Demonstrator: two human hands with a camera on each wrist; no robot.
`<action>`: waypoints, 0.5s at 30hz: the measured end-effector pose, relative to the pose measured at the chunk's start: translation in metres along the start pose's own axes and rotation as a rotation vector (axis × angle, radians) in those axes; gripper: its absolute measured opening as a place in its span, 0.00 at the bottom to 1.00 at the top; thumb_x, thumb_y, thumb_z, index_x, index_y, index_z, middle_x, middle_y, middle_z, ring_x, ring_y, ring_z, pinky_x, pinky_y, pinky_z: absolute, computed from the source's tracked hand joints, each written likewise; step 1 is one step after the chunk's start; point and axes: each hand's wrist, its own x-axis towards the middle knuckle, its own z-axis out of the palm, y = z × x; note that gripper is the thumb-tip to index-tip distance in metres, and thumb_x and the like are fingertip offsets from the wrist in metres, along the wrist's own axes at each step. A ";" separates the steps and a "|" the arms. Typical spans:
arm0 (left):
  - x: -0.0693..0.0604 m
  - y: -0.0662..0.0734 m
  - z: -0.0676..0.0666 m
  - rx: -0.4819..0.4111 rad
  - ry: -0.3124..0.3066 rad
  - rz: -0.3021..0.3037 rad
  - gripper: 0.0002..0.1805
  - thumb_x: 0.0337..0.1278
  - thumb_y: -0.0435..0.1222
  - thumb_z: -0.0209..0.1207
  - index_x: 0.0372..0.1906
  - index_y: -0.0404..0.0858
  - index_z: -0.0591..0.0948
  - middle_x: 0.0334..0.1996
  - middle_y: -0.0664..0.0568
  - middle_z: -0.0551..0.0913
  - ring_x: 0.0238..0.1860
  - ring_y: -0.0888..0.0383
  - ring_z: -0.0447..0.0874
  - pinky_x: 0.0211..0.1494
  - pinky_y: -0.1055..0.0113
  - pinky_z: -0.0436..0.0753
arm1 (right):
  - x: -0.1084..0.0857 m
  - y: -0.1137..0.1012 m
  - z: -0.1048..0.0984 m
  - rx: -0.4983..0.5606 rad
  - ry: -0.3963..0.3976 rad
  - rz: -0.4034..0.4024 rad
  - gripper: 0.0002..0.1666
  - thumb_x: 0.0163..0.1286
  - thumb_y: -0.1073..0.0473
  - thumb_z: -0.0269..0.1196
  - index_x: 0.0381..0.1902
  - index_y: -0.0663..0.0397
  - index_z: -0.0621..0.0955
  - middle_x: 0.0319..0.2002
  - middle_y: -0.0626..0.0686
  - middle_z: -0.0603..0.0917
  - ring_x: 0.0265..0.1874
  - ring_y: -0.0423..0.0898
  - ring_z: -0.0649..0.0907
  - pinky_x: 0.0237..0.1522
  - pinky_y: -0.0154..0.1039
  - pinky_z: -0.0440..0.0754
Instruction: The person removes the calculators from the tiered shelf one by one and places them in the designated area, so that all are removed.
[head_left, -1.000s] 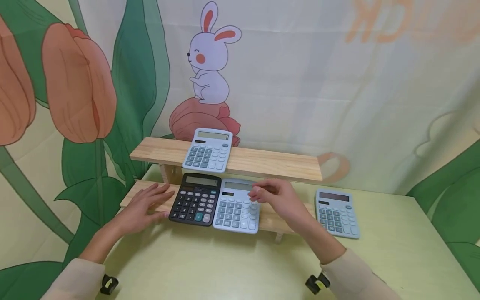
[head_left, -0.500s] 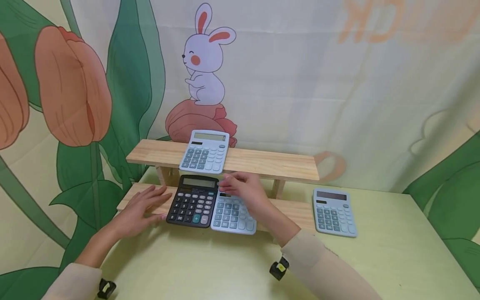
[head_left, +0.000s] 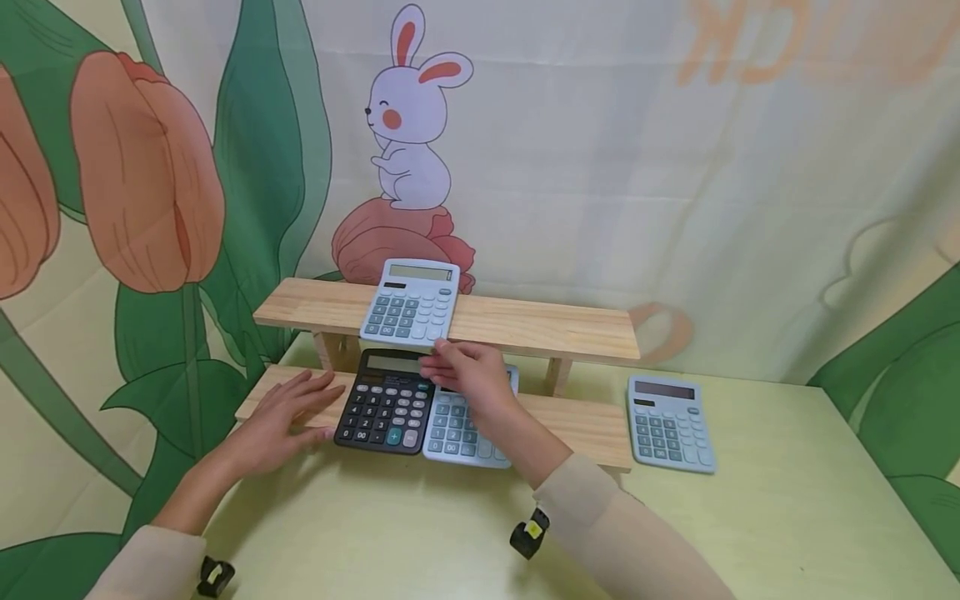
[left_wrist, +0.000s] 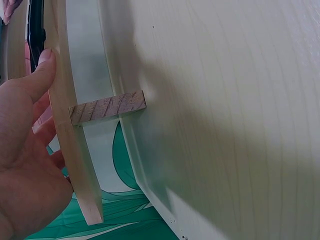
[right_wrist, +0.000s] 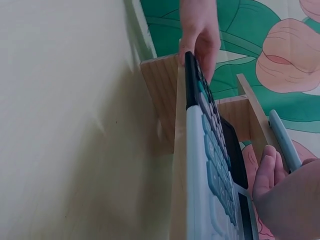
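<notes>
My left hand (head_left: 273, 425) lies spread on the left end of the lower wooden shelf (head_left: 577, 423), its thumb tip beside the black calculator (head_left: 384, 408). In the left wrist view that thumb (left_wrist: 44, 65) lies along the shelf edge. A blue calculator (head_left: 457, 433) stands right of the black one, partly covered by my right hand (head_left: 480, 379). The right thumb tip is at the lower right corner of the upper blue calculator (head_left: 411, 304), with the fingers lower down, over the black calculator's top right. Whether they touch is unclear.
The upper wooden shelf (head_left: 547, 325) runs behind and above the lower one. Another blue calculator (head_left: 670, 423) lies on the pale table (head_left: 780, 483) to the right. A printed cloth (head_left: 570, 167) with a rabbit and tulips hangs behind.
My right hand has moved left from the lower blue calculator to the upper one's bottom corner. The left hand stays beside the black calculator. The head view has shifted slightly.
</notes>
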 end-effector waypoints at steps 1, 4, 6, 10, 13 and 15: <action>0.001 0.000 0.000 0.001 0.001 0.004 0.36 0.69 0.45 0.69 0.77 0.38 0.73 0.81 0.36 0.61 0.82 0.29 0.47 0.78 0.26 0.45 | 0.002 0.001 0.000 0.016 0.003 0.000 0.22 0.82 0.55 0.62 0.60 0.70 0.83 0.49 0.63 0.91 0.48 0.52 0.92 0.57 0.43 0.87; 0.002 0.002 0.001 0.005 0.008 0.019 0.36 0.69 0.45 0.69 0.77 0.38 0.74 0.81 0.35 0.62 0.82 0.29 0.48 0.78 0.26 0.46 | 0.004 0.000 -0.001 0.055 0.008 0.014 0.19 0.83 0.56 0.61 0.58 0.67 0.85 0.49 0.62 0.91 0.49 0.52 0.92 0.57 0.42 0.87; 0.003 0.003 0.001 0.008 0.014 0.029 0.36 0.69 0.46 0.69 0.76 0.38 0.74 0.81 0.35 0.62 0.82 0.29 0.49 0.77 0.26 0.46 | 0.004 -0.001 -0.002 0.068 0.007 0.018 0.17 0.83 0.57 0.61 0.57 0.65 0.86 0.49 0.61 0.91 0.49 0.52 0.91 0.57 0.41 0.87; 0.002 0.004 0.000 0.001 0.020 0.033 0.36 0.69 0.46 0.69 0.76 0.37 0.75 0.80 0.35 0.63 0.81 0.29 0.49 0.77 0.25 0.47 | 0.001 -0.003 -0.003 0.079 -0.008 0.032 0.16 0.82 0.58 0.61 0.56 0.65 0.85 0.49 0.62 0.91 0.50 0.52 0.91 0.57 0.42 0.87; 0.001 0.003 -0.001 -0.002 0.015 0.022 0.36 0.68 0.46 0.69 0.76 0.37 0.75 0.81 0.35 0.62 0.81 0.28 0.49 0.77 0.25 0.46 | -0.005 -0.003 -0.005 0.078 -0.022 0.050 0.16 0.82 0.59 0.61 0.56 0.67 0.85 0.49 0.62 0.91 0.49 0.52 0.92 0.59 0.44 0.86; 0.000 0.002 -0.001 0.000 0.012 0.015 0.36 0.68 0.46 0.69 0.76 0.37 0.75 0.81 0.35 0.62 0.82 0.28 0.48 0.77 0.25 0.46 | -0.009 -0.003 -0.007 0.076 -0.033 0.060 0.15 0.82 0.60 0.61 0.56 0.66 0.85 0.49 0.63 0.91 0.48 0.52 0.92 0.61 0.46 0.85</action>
